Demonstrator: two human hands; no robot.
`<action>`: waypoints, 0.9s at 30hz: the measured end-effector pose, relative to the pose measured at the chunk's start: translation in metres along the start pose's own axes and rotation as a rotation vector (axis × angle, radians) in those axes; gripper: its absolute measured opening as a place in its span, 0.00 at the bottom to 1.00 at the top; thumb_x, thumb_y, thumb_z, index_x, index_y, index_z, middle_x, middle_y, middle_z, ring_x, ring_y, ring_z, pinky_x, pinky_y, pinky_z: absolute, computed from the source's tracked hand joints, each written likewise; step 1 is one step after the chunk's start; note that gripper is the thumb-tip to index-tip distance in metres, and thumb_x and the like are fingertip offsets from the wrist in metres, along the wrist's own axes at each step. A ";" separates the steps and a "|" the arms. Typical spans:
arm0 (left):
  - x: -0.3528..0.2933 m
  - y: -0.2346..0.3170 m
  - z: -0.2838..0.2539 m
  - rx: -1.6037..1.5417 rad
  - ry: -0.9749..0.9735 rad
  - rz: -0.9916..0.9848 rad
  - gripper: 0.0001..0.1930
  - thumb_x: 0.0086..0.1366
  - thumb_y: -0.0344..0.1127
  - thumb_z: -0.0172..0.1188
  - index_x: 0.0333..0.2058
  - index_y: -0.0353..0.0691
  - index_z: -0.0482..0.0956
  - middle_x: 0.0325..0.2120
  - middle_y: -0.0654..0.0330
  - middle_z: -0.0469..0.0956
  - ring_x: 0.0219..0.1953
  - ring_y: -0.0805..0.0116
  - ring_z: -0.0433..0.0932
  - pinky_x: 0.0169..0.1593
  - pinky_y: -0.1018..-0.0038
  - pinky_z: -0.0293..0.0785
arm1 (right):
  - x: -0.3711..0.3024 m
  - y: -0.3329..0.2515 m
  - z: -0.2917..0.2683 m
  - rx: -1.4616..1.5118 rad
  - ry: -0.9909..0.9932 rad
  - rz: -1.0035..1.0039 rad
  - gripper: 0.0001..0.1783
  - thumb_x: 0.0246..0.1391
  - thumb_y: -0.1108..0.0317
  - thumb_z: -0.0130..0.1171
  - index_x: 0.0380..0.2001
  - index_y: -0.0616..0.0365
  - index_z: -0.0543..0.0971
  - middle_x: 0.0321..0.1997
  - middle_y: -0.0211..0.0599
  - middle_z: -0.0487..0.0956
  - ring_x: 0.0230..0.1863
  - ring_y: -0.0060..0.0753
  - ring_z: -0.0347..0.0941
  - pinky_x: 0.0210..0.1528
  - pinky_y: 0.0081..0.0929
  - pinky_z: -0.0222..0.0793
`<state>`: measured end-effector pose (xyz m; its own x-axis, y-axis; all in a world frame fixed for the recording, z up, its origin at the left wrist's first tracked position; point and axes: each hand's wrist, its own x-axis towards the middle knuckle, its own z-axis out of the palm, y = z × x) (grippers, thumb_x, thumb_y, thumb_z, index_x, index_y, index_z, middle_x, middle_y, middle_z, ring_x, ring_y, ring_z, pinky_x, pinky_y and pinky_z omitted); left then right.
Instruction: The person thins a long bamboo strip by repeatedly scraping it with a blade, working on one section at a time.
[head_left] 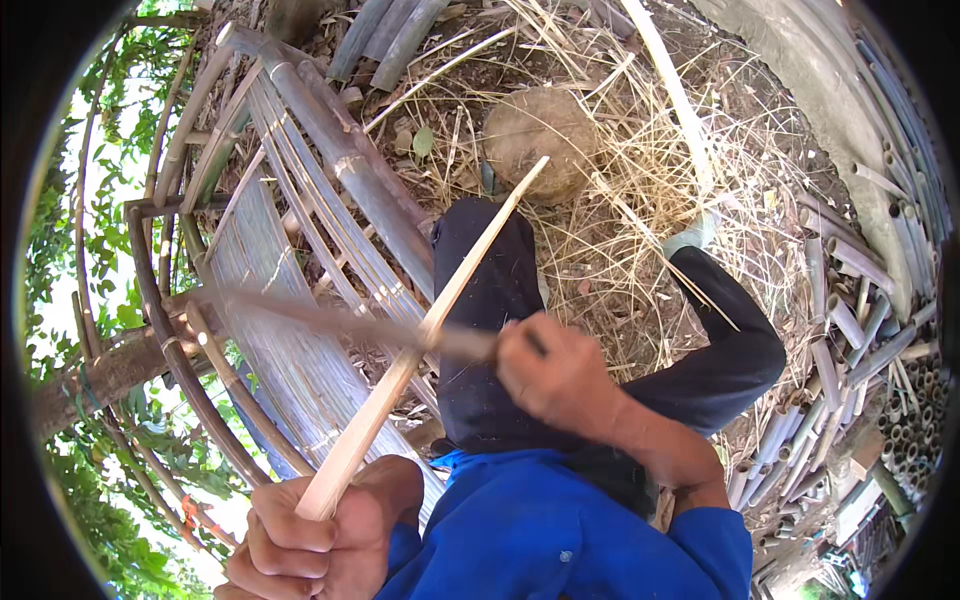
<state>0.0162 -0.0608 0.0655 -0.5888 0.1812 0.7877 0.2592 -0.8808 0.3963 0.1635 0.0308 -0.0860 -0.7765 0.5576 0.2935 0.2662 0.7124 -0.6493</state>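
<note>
My left hand (310, 545) is closed around the thick lower end of a pale split bamboo strip (365, 425). The strip slants up and away to the right, across my dark-trousered leg, and narrows to a tip. In my right hand (560, 375) is the handle of a long knife (320, 318), its fingers wrapped round it. Motion blurs the blade, which points left and crosses the strip at about its middle. Whether its edge touches the wood, I cannot tell.
Straw-like bamboo shavings (640, 200) cover the ground ahead, around a round wood block (525, 130). At left stands a slatted bamboo bench (265, 290) with thick poles (335, 150). Cut bamboo tubes (915, 435) are piled at right, below a concrete ledge (800, 85).
</note>
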 end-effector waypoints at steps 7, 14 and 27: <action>0.000 -0.011 0.002 -0.054 -0.030 0.018 0.19 0.77 0.58 0.45 0.32 0.51 0.63 0.20 0.75 0.56 0.16 0.81 0.49 0.21 0.81 0.48 | -0.023 0.079 0.014 -0.036 -0.090 0.420 0.06 0.64 0.66 0.56 0.40 0.54 0.74 0.25 0.46 0.72 0.23 0.54 0.76 0.23 0.44 0.73; 0.002 -0.013 0.007 -0.081 0.001 0.036 0.18 0.77 0.54 0.47 0.33 0.49 0.64 0.19 0.76 0.57 0.16 0.84 0.52 0.20 0.82 0.47 | 0.014 0.109 0.044 0.153 -0.024 0.190 0.08 0.61 0.66 0.59 0.38 0.58 0.73 0.28 0.47 0.76 0.23 0.48 0.77 0.25 0.42 0.75; 0.009 -0.033 0.000 -0.221 -0.033 0.134 0.15 0.78 0.46 0.48 0.32 0.47 0.65 0.19 0.76 0.57 0.15 0.86 0.52 0.20 0.83 0.47 | 0.006 0.224 0.104 -0.071 -0.174 0.443 0.07 0.65 0.66 0.55 0.37 0.57 0.70 0.23 0.43 0.75 0.18 0.40 0.73 0.19 0.38 0.71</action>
<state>0.0022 -0.0306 0.0596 -0.5341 0.0672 0.8428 0.1580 -0.9713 0.1776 0.1593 0.1490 -0.3024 -0.6618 0.7389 -0.1267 0.6269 0.4527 -0.6341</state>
